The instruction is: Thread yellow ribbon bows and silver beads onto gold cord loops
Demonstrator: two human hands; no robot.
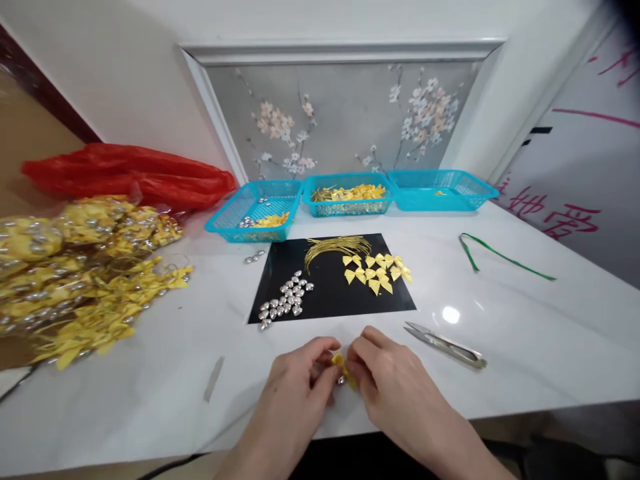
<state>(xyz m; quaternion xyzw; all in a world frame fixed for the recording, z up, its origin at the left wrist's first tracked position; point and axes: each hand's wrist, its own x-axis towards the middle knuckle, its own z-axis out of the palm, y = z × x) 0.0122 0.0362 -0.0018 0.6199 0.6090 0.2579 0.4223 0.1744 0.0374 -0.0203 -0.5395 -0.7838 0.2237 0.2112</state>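
Between my two hands, low over the front of the white table, is a yellow ribbon bow (339,361) with a small silver bead (342,380) at its underside. My left hand (305,377) pinches the bow from the left, thumb and forefinger together. From the right, my right hand (383,367) has its fingers closed on the bow's other side. The fingers partly cover the bow, and any cord there is hidden. Just beyond my hands, a black mat (330,300) carries silver heart-shaped beads (285,300), gold cords (335,247) and several yellow bows (377,270).
Thread snips (445,343) lie to the right, a green tie (507,257) farther back. Three blue baskets (230,230) stand along the wall, holding beads, bows and cords. Bagged yellow bow strings (100,293) and a red bag (135,177) fill the left. A grey strip (214,379) lies front left.
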